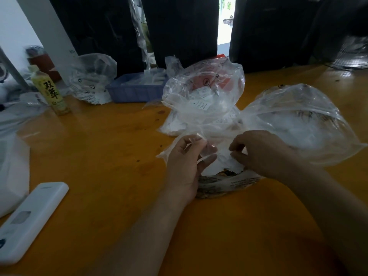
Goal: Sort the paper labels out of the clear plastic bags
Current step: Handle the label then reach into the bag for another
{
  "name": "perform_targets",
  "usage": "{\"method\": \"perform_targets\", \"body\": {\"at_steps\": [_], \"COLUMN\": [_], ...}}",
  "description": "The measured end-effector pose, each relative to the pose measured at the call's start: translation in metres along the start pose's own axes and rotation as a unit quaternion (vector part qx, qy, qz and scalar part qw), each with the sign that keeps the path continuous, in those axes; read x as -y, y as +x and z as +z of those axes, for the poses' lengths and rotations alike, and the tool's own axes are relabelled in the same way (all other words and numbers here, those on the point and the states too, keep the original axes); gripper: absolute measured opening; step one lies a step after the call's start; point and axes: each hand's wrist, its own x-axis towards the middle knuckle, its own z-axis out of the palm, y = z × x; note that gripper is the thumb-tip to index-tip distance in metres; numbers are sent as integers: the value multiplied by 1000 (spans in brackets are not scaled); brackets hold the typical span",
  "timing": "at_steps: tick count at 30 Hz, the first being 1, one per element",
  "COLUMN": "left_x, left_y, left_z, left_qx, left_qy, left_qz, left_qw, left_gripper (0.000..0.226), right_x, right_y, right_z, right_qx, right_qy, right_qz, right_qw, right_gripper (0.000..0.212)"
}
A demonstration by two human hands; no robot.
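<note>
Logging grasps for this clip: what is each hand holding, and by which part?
Left hand pinches the near edge of a small clear plastic bag; right hand pinches the white paper label at its top edge.

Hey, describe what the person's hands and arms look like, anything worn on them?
Both the left hand and the right hand are bare: no gloves, rings, watch or wristband show. Both forearms are uncovered as far as the frame's lower edge, with no sleeve in view. No markings are visible on them.

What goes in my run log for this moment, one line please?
left hand: pinching small clear plastic bag | right hand: pinching white paper labels | surface: orange wooden table | step: sorting underway
</note>
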Motion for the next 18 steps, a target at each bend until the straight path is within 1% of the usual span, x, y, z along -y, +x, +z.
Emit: {"method": "perform_targets", "body": {"at_steps": [2,3,5,7,8,10,11,12,14,15,16,18], "left_x": [1,1,1,0,0,0,1,1,3,4,4,4], "left_y": [-1,-1,-2,-4,-4,-3,-2,-2,0,1,1,1], "left_z": [2,3,5,5,4,2,1,1,1,1,1,1], "left_qx": [-3,-6,-10,-6,-3,3,5,7,7,8,11,10], "left_qy": [11,19,37,49,52,47,39,27,-10,-29,-41,-44], "left_qz": [-10,-14,-16,-14,-13,-13,-16,-18,-16,-15,-13,-16], "left_qw": [1000,1000,999,999,999,999,999,999,1000,999,999,999], "left_gripper": [27,28,26,22,20,12,9,8,8,6,3,9], "right_x": [-1,-2,-3,-4,-5,-7,-8,-10,-11,-10,-9,-9], "right_y": [2,3,5,6,6,6,6,5,3,2,2,1], "right_z": [9,11,13,12,11,7,5,3,-2,-5,-8,-11], "right_qx": [44,48,32,14,8,-19,-42,-67,-86,-86,-86,-89], "right_qy": [-44,-47,-47,-53,-44,31,101,189,366,427,468,512], "right_qz": [18,28,29,11,1,11,33,65,129,148,156,156], "right_qw": [998,997,998,998,999,999,993,978,918,888,865,840], "right_gripper": [39,42,34,23,20,15,13,17,27,29,29,25]}}
